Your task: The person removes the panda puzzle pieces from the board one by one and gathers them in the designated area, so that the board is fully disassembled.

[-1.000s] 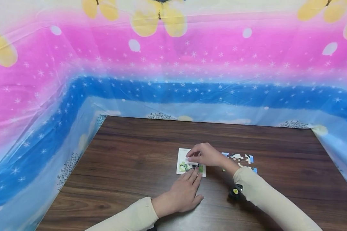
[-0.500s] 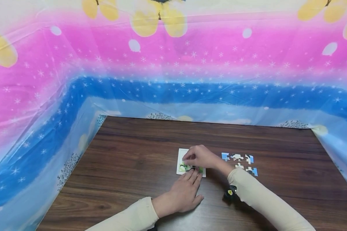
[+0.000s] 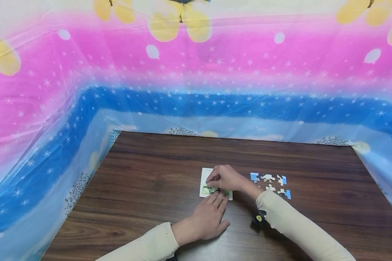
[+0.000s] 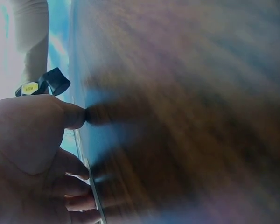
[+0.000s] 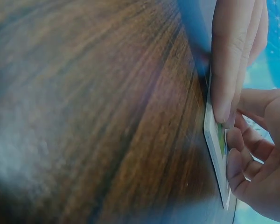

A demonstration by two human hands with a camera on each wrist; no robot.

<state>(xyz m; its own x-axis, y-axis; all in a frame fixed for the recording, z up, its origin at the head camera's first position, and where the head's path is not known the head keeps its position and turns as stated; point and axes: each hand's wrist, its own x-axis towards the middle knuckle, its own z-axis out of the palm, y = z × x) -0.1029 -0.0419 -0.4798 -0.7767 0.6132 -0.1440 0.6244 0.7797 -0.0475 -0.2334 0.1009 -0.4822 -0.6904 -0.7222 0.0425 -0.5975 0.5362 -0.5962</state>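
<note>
A white-bordered jigsaw board (image 3: 205, 174) lies on the table, with green picture parts (image 3: 206, 190) along its near side. My left hand (image 3: 205, 219) lies flat, its straight fingertips pressing on the board's near edge. Over the board, my right hand (image 3: 227, 177) has curled fingers, and thumb and fingertips pinch a jigsaw piece down at the picture; the piece is mostly hidden. In the right wrist view, the right fingertips (image 5: 234, 161) touch the board (image 5: 217, 156) close to the left fingers (image 5: 226, 88). The left wrist view shows the left palm (image 4: 25, 140) low over the table.
Several loose jigsaw pieces (image 3: 267, 177), blue, white and black, lie in two rows right of the board. The brown wood-grain table (image 3: 143, 170) is bordered by a pink and blue cloth (image 3: 196, 79). A black wrist device (image 3: 260, 216) sits under the right sleeve.
My right hand has shifted slightly left and nearer over the board, its fingertips now lower at the picture. More loose pieces show behind the wrist. The left hand has stayed put.
</note>
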